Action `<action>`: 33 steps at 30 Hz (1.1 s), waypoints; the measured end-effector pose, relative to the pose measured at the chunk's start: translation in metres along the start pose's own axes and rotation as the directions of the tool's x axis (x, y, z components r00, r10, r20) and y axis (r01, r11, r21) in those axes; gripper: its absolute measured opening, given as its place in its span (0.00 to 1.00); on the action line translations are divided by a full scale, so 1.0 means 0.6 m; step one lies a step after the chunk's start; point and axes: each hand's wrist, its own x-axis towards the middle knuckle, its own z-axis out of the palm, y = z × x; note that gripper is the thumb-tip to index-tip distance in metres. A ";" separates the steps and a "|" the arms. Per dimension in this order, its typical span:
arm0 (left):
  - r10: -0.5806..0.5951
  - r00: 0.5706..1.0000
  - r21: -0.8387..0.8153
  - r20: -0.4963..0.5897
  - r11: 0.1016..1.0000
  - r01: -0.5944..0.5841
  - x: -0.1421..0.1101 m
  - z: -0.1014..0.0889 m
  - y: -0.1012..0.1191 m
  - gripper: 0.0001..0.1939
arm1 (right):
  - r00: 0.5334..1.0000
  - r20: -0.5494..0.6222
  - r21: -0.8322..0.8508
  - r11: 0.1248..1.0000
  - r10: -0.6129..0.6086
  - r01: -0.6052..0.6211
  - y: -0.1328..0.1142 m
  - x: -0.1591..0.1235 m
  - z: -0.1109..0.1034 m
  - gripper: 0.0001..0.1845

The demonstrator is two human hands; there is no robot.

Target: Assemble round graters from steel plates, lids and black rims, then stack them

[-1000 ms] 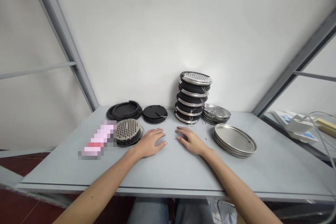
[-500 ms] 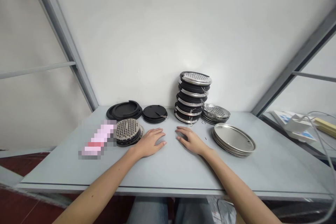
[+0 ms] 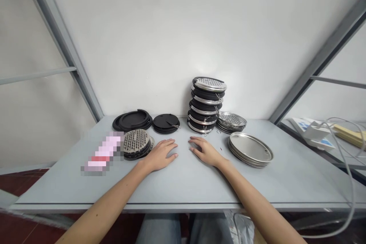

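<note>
My left hand (image 3: 161, 154) lies flat on the grey table (image 3: 183, 187), fingers stretched out and holding nothing. Close beside it on the left is a short stack of round perforated metal grater discs (image 3: 136, 141). Opposite, my right hand (image 3: 206, 151) also rests on the table with its fingers apart and nothing in them. To its right stands a stack of round shallow metal trays (image 3: 250, 148). Behind the hands rises a tall stack of black-and-silver round assemblies (image 3: 206, 105) with wire clips, a perforated plate on top.
Black discs (image 3: 166, 122) with a wire clip and black rings (image 3: 134, 119) lie at the back left. More perforated metal plates (image 3: 232, 121) sit behind the trays. A blurred pink item (image 3: 104, 152) is at left. A white cable (image 3: 353, 190) hangs at the right.
The view has shifted slightly, so everything on the table appears a little further left. Both hands keep their place and pose on the table.
</note>
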 end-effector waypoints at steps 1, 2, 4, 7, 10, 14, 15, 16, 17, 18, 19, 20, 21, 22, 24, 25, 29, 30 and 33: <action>-0.003 1.000 -0.002 -0.001 1.000 0.003 0.000 0.000 0.000 0.21 | 1.000 -0.001 0.000 1.000 -0.001 0.001 0.000 0.000 0.000 0.20; -0.006 1.000 -0.004 -0.001 1.000 0.006 0.000 0.000 0.000 0.22 | 1.000 -0.001 0.000 1.000 -0.002 0.002 0.000 0.000 0.000 0.20; -0.007 1.000 -0.006 -0.003 1.000 0.007 0.000 0.001 -0.001 0.22 | 1.000 -0.012 0.004 1.000 -0.014 0.014 0.000 0.000 -0.002 0.19; 0.000 1.000 -0.008 -0.009 1.000 0.000 0.000 0.003 -0.003 0.22 | 0.998 -0.050 0.020 0.999 -0.050 0.051 0.000 0.001 -0.008 0.16; 0.002 1.000 -0.017 -0.014 1.000 -0.002 0.000 0.005 -0.005 0.22 | 0.994 -0.090 0.028 0.998 -0.058 0.061 -0.002 0.002 -0.012 0.14; -0.006 1.000 -0.030 -0.002 1.000 0.006 -0.001 0.002 -0.006 0.22 | 0.993 -0.102 0.029 0.998 -0.054 0.058 -0.006 0.001 -0.015 0.14; -0.007 1.000 -0.033 0.002 0.999 0.007 -0.001 0.002 -0.007 0.22 | 0.992 -0.120 0.028 0.999 -0.043 0.047 -0.006 -0.002 -0.017 0.14; -0.009 1.000 -0.036 0.005 0.999 0.009 -0.001 0.002 -0.007 0.22 | 0.989 -0.145 0.024 0.999 -0.027 0.031 -0.006 -0.006 -0.021 0.14; -0.010 1.000 -0.038 0.005 0.999 0.010 -0.002 0.002 -0.008 0.22 | 0.984 -0.177 0.012 1.000 -0.010 0.012 -0.004 -0.011 -0.027 0.14; -0.011 1.000 -0.040 0.003 0.999 0.011 -0.002 0.002 -0.009 0.22 | 0.977 -0.215 -0.011 1.000 0.009 -0.012 -0.002 -0.018 -0.035 0.15; -0.012 1.000 -0.042 0.001 0.999 0.012 -0.002 0.003 -0.010 0.22 | 0.969 -0.248 -0.052 0.998 0.018 -0.032 0.000 -0.026 -0.046 0.15; -0.012 1.000 -0.044 -0.003 0.999 0.012 -0.002 0.004 -0.011 0.22 | 0.960 -0.279 -0.113 0.992 0.024 -0.058 0.004 -0.035 -0.060 0.15; -0.009 1.000 -0.044 -0.005 0.999 0.009 -0.002 0.005 -0.012 0.22 | 0.944 -0.327 -0.186 0.977 0.041 -0.107 0.008 -0.045 -0.076 0.15; -0.006 1.000 -0.044 -0.006 0.999 0.005 -0.002 0.006 -0.013 0.22 | 0.921 -0.383 -0.267 0.946 0.069 -0.182 0.012 -0.056 -0.093 0.15; -0.002 1.000 -0.040 -0.004 0.999 0.002 -0.001 0.006 -0.013 0.22 | 0.882 -0.441 -0.414 0.835 0.165 -0.363 0.019 -0.077 -0.129 0.16; -0.003 1.000 -0.039 -0.002 0.999 0.003 -0.001 0.006 -0.013 0.22 | 0.870 -0.436 -0.460 0.774 0.230 -0.435 0.022 -0.086 -0.146 0.17; -0.006 1.000 -0.044 -0.002 0.999 0.006 -0.001 0.003 -0.010 0.22 | 0.845 -0.286 -0.483 0.693 0.452 -0.535 0.031 -0.114 -0.185 0.20; -0.003 1.000 -0.048 -0.005 0.999 0.002 -0.001 0.003 -0.010 0.21 | 0.854 -0.261 -0.480 0.707 0.451 -0.520 0.032 -0.118 -0.188 0.19; 0.008 1.000 -0.051 -0.016 0.999 -0.008 -0.001 0.003 -0.011 0.21 | 0.884 -0.270 -0.508 0.724 0.381 -0.467 0.033 -0.122 -0.186 0.18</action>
